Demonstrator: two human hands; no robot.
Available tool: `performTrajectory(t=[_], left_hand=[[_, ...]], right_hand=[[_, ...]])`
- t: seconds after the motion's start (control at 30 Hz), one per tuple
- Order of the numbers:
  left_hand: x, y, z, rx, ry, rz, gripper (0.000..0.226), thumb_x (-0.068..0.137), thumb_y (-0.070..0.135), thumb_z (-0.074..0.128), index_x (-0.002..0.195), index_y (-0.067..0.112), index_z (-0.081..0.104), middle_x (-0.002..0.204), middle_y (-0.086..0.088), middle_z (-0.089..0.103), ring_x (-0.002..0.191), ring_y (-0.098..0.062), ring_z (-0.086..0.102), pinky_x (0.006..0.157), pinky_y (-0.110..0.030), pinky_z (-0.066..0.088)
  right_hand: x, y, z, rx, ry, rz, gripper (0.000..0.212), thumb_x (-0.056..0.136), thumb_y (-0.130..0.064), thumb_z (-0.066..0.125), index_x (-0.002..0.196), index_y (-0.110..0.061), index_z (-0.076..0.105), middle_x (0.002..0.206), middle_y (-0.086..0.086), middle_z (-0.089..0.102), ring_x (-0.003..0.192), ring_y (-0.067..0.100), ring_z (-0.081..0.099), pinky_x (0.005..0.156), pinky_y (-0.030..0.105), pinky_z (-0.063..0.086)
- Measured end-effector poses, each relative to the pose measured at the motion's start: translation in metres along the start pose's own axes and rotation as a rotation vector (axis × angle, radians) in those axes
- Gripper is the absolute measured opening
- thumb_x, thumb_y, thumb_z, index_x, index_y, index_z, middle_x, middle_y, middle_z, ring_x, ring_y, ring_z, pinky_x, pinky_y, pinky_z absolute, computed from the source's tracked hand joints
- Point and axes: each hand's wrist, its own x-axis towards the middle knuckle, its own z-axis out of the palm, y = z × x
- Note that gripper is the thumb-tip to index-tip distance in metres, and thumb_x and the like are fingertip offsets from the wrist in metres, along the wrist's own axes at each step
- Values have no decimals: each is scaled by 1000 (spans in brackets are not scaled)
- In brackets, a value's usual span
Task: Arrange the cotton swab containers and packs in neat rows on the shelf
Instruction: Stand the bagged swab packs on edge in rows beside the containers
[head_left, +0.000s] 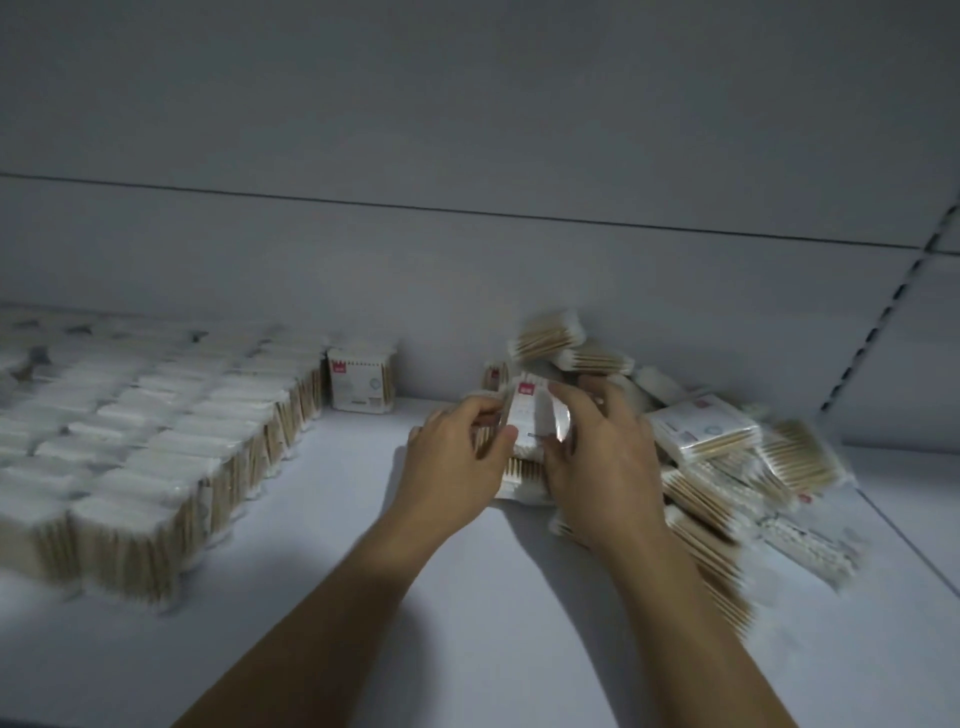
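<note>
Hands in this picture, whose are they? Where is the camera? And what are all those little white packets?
There is no machine here: these are a person's two bare hands. The camera sits on the person's head and looks forward and down, so you see what they see. The left hand and the right hand together grip a pack of cotton swabs at the edge of a messy pile on the right. On the left, more packs stand in neat rows on the white shelf. The picture is a bit blurry.
</note>
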Motion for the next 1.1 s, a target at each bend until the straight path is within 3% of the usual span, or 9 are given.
performTrajectory(t=[0.17,0.27,0.33,0.4,0.47,0.63,0.83,0.97,1.1], left_hand=[[-10,-5,-8,-257,0,-41,27,84,23,72,107,36,65,90,15,71,86,-2,65,84,-36,55],[-9,-4,-14,-385,25,-70,33,84,8,73,112,23,64,89,6,71,75,-1,64,75,-21,53],[-8,-3,-17,-472,17,-73,36,83,-1,71,116,12,63,97,-6,70,80,-8,64,75,-19,53],[-7,-4,-20,-535,16,-75,37,83,-5,70,117,8,62,102,-14,68,86,-14,62,80,-22,54],[-7,-4,-22,-564,18,-74,35,83,-5,69,114,9,63,104,-13,68,90,-17,63,83,-26,55],[-12,-3,-32,-512,7,-26,30,86,-5,66,104,20,65,98,2,69,87,-8,64,81,-27,56],[-16,-15,-54,-499,75,-16,33,85,-5,67,98,26,67,95,5,70,90,-13,64,80,-31,55],[-24,-27,-70,-474,102,-10,31,86,-2,67,96,28,67,89,10,70,86,-10,63,75,-26,54],[-33,-40,-76,-489,158,-43,28,86,0,68,95,27,66,90,9,71,84,-8,64,76,-26,54]], right_hand=[[-2,-2,-3,194,-3,-1,52,80,-18,69,129,-30,54,143,1,36,105,27,59,88,37,50],[-2,-7,0,268,22,-9,55,82,-22,69,134,-29,51,146,2,38,116,25,55,96,37,47],[-3,-9,1,303,47,-28,57,82,-21,69,136,-26,50,139,2,47,120,21,50,98,29,40],[-4,-9,0,348,54,-26,56,82,-20,70,135,-23,51,125,0,55,112,15,49,88,20,34],[-4,-8,-2,390,29,15,52,82,-21,71,131,-22,53,118,-2,54,103,10,49,79,14,28],[-2,-7,-6,391,-28,46,44,79,-24,75,122,-21,62,114,-2,52,90,4,47,77,11,30],[-5,-19,0,526,1,8,35,65,-22,85,89,-23,59,96,-6,56,89,16,57,81,34,48],[-6,-36,5,632,-79,38,38,64,-20,87,79,-27,53,82,-12,63,69,6,57,62,18,44],[-3,-52,11,642,-102,18,27,69,-19,84,82,-24,61,81,-14,65,74,4,60,59,12,42]])
